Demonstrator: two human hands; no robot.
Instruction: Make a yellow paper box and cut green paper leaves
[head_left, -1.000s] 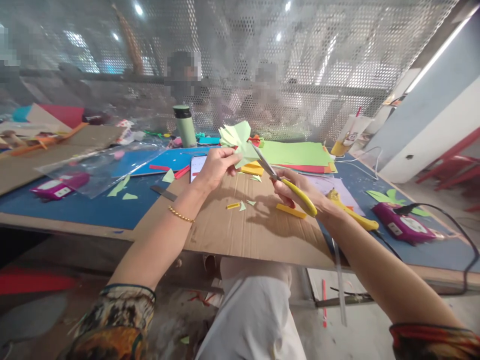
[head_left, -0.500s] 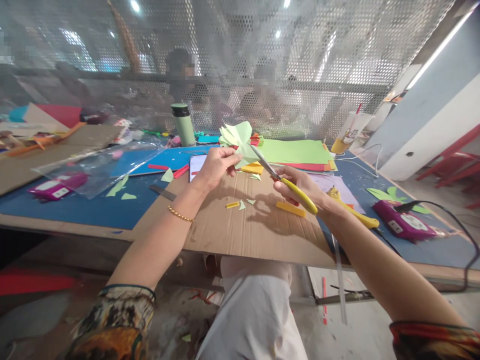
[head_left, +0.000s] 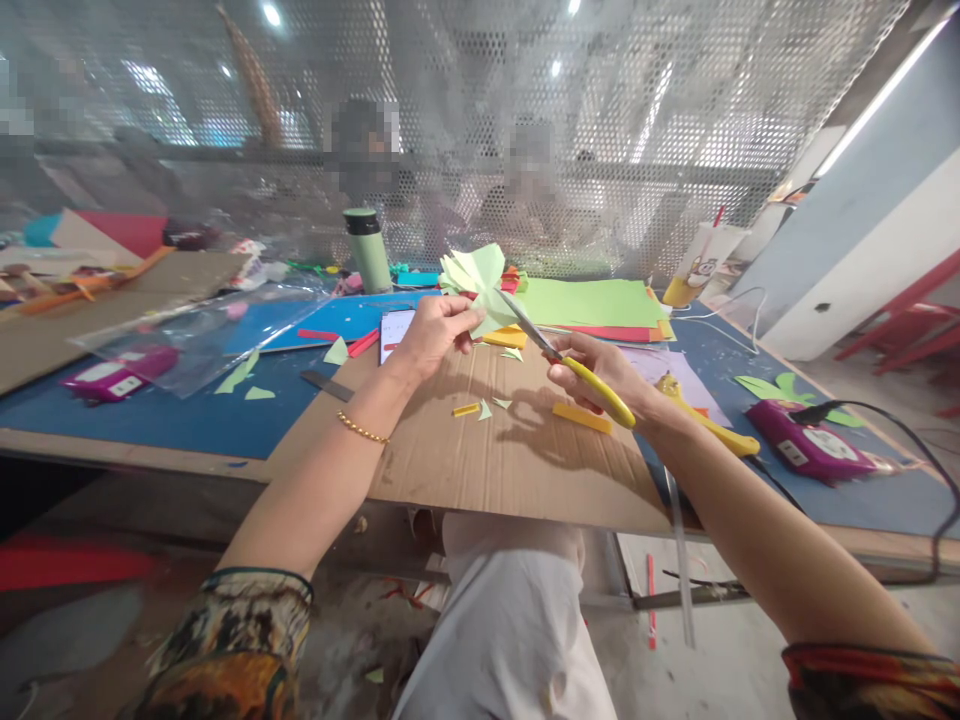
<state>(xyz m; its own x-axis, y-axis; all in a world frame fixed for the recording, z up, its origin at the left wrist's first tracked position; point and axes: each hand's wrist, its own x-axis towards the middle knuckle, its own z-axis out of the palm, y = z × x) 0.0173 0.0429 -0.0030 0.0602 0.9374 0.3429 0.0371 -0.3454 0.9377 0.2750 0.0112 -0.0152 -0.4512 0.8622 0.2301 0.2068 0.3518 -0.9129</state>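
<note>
The left hand (head_left: 439,328) pinches folded pale green paper (head_left: 484,270) between thumb and fingers, above the cardboard (head_left: 465,465) on the blue surface (head_left: 165,420). The right hand (head_left: 606,362) is closed around the yellow handles of the scissors (head_left: 586,379), whose tips point to the paper's right edge; whether they touch it, I cannot tell. Below lie green scraps (head_left: 485,410) and a yellow strip (head_left: 582,419). A glue gun (head_left: 709,428) lies right of the cardboard, near a purple socket (head_left: 806,445).

perforated screen (head_left: 457,60) behind | blue-topped table (head_left: 172,430) | grey floor (head_left: 727,675) | bright strip light (head_left: 886,92)
</note>
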